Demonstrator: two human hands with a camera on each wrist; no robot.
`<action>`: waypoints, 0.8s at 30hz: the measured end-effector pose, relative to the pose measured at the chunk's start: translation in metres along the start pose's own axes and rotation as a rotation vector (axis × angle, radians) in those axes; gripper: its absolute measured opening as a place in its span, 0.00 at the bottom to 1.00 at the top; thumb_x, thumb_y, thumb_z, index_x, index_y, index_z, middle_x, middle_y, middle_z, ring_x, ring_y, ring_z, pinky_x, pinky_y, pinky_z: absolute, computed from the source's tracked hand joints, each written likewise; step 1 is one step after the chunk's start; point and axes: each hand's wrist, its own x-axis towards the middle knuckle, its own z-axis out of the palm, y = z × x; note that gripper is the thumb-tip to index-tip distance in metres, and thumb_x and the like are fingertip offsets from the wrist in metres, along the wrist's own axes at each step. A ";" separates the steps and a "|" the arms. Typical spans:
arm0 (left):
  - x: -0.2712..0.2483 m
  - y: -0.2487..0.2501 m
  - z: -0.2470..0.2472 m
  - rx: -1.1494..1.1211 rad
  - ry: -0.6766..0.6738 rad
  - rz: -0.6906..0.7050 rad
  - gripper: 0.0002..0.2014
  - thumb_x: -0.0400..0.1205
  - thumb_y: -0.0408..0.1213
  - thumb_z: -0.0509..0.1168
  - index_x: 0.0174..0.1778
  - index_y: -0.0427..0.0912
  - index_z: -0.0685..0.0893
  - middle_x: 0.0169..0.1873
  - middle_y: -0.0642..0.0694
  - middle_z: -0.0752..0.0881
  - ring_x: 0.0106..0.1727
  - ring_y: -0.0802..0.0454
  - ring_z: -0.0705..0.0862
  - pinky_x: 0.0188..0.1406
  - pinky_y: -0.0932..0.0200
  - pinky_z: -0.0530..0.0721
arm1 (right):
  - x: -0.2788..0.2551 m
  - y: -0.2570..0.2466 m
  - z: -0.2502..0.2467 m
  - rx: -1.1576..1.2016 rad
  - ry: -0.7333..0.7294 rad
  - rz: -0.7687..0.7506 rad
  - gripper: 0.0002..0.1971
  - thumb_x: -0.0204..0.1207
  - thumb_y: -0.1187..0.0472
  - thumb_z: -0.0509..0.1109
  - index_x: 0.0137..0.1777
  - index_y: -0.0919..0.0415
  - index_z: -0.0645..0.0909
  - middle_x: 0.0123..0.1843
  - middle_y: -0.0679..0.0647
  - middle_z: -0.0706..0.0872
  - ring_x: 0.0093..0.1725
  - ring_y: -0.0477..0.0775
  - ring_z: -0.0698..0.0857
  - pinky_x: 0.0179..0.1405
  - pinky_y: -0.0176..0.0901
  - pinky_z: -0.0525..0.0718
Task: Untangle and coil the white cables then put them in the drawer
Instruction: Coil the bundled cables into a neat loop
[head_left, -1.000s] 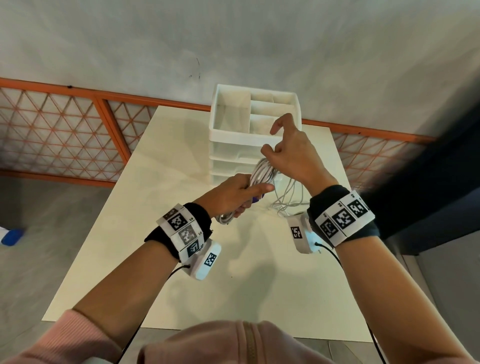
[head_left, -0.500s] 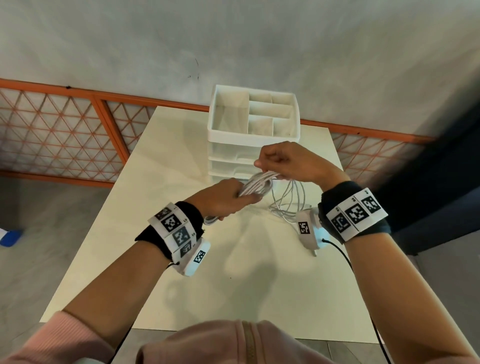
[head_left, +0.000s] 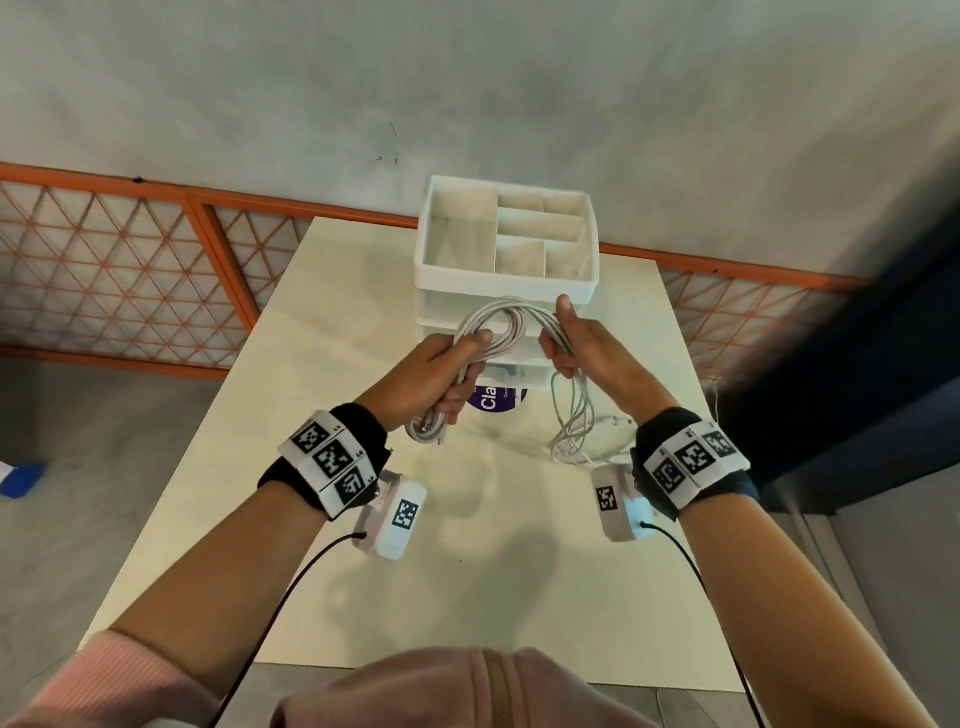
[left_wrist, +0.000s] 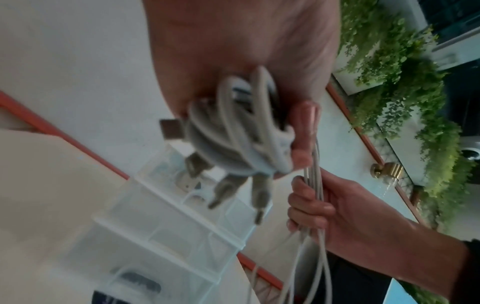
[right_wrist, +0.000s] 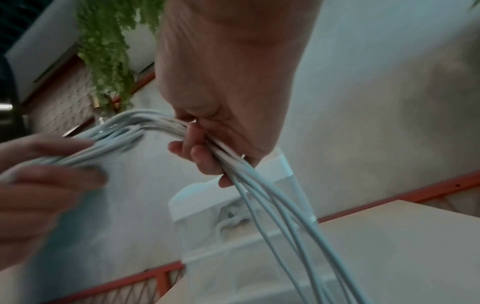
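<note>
A bundle of white cables (head_left: 506, 322) arches between both hands above the table, in front of the white drawer unit (head_left: 506, 280). My left hand (head_left: 441, 376) grips one end of the bundle, where several loops and grey plugs (left_wrist: 233, 148) stick out below the fist. My right hand (head_left: 576, 348) grips the other side, thumb up, and loose strands (head_left: 571, 421) hang from it down to the table. In the right wrist view the cables (right_wrist: 259, 185) run through its curled fingers. The drawers' state behind the hands is hard to tell.
The drawer unit stands at the far middle of the cream table (head_left: 467, 571), its top tray split into compartments. A purple-labelled round thing (head_left: 493, 400) lies just in front of it. An orange lattice rail (head_left: 130, 280) runs behind the table; a dark panel stands at right.
The hands were close together on the bundle; now they have drawn apart sideways, stretching the cables into an arch. The right hand has dropped from near the tray and closed on the strands.
</note>
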 end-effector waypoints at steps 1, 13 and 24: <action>0.000 0.000 0.003 -0.033 0.008 0.005 0.22 0.87 0.48 0.53 0.29 0.40 0.68 0.17 0.47 0.64 0.18 0.51 0.63 0.23 0.61 0.76 | 0.000 -0.001 0.008 0.026 -0.002 0.003 0.30 0.85 0.43 0.39 0.32 0.58 0.72 0.24 0.50 0.66 0.27 0.49 0.67 0.35 0.40 0.71; 0.013 -0.002 0.026 -0.112 0.095 0.221 0.11 0.86 0.37 0.58 0.40 0.42 0.80 0.28 0.46 0.80 0.20 0.57 0.78 0.21 0.61 0.80 | 0.013 -0.011 0.043 0.460 0.088 0.129 0.32 0.84 0.39 0.46 0.68 0.70 0.67 0.42 0.63 0.77 0.28 0.47 0.75 0.27 0.39 0.77; 0.014 -0.007 0.025 -0.106 0.110 0.183 0.15 0.84 0.41 0.62 0.54 0.32 0.85 0.37 0.37 0.90 0.17 0.53 0.79 0.22 0.64 0.80 | 0.003 -0.014 0.041 0.431 -0.062 0.205 0.33 0.82 0.35 0.45 0.70 0.61 0.72 0.64 0.64 0.83 0.54 0.62 0.87 0.55 0.58 0.86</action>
